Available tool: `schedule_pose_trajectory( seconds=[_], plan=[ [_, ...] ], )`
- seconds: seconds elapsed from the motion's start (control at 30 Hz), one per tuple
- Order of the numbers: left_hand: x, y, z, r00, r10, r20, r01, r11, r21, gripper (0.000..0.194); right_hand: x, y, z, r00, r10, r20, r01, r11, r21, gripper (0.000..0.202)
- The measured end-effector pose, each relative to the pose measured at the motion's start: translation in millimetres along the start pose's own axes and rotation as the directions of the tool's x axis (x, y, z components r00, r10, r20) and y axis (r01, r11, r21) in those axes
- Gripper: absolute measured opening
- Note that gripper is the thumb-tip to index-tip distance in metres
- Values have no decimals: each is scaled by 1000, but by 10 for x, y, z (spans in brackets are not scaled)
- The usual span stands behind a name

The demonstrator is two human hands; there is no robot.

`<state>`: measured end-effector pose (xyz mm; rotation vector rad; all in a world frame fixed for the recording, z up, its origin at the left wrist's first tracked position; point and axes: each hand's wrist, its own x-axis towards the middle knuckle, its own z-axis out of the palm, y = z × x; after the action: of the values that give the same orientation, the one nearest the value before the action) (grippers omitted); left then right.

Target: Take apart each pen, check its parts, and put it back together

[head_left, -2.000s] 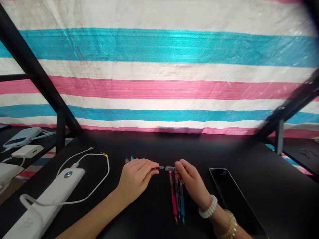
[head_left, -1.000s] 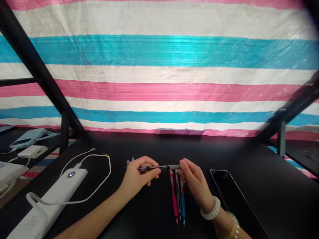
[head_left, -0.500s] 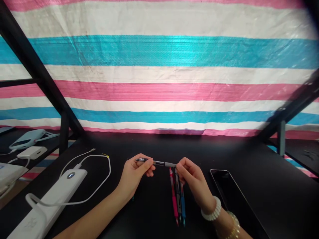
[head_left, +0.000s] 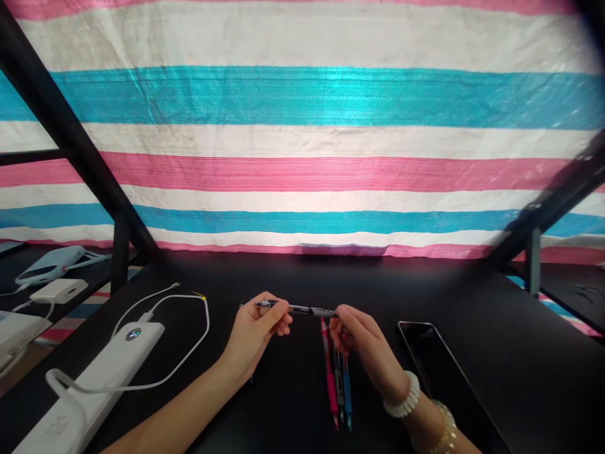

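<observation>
A black pen (head_left: 300, 309) with a clear barrel and a grey grip is held level above the table, between both hands. My left hand (head_left: 262, 325) pinches its clip end between thumb and fingers. At the grey grip end, my right hand (head_left: 355, 328) is closed with its fingertips on the tip, which they hide. Below my right hand lie a pink pen (head_left: 329, 378), a grey-and-black pen (head_left: 338, 384) and a blue pen (head_left: 347, 388), side by side. Behind my left wrist, small teal bits of another item show, mostly hidden.
On the right lies a dark phone (head_left: 444, 372), partly under my right forearm. A white power bank (head_left: 108, 372) with a looped white cable (head_left: 208, 321) is at the left. Black frame bars (head_left: 85, 145) slant up before a striped sheet (head_left: 302, 139). White chargers (head_left: 59, 290) stand further left.
The fingers of my right hand have shifted on the pen's tip end and curled more. The pen has turned slightly. My left hand has moved a little to the left.
</observation>
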<state>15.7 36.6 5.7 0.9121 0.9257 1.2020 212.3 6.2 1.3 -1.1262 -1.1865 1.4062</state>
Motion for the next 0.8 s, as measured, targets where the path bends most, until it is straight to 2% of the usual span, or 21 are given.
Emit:
schedule_pose_trajectory(
  seconds=[0.07, 0.13, 0.27, 0.4, 0.57, 0.7, 0.8],
  plan=[
    [2, -11, -2, 1000, -3, 6, 3, 1000, -1, 27, 8, 10, -4, 1000, 5, 8, -4, 999, -37, 48],
    [1, -18, -3, 1000, -8, 12, 8, 1000, -3, 27, 18, 22, -12, 1000, 7, 5, -7, 999, -43, 44],
    [-6, -21, -5, 1000, -21, 19, 21, 1000, -16, 26, 24, 22, -21, 1000, 25, 7, -26, 998, 51, 34],
    [-14, -16, 2, 999, -33, 15, 34, 999, -19, 26, 17, 11, -19, 1000, 29, 8, -29, 999, 19, 44],
    [-12, -25, 3, 999, -37, 24, 37, 999, -20, 25, 23, 48, -34, 999, 34, 10, -35, 994, 102, 31],
    [-16, -23, 8, 999, -41, 30, 42, 999, -21, 25, 36, 74, -31, 999, 42, 4, -42, 997, 66, 42],
    [-19, -15, 16, 998, -51, 22, 51, 998, -26, 26, 43, 75, -31, 999, 42, -4, -42, 997, 60, 39]
  ],
)
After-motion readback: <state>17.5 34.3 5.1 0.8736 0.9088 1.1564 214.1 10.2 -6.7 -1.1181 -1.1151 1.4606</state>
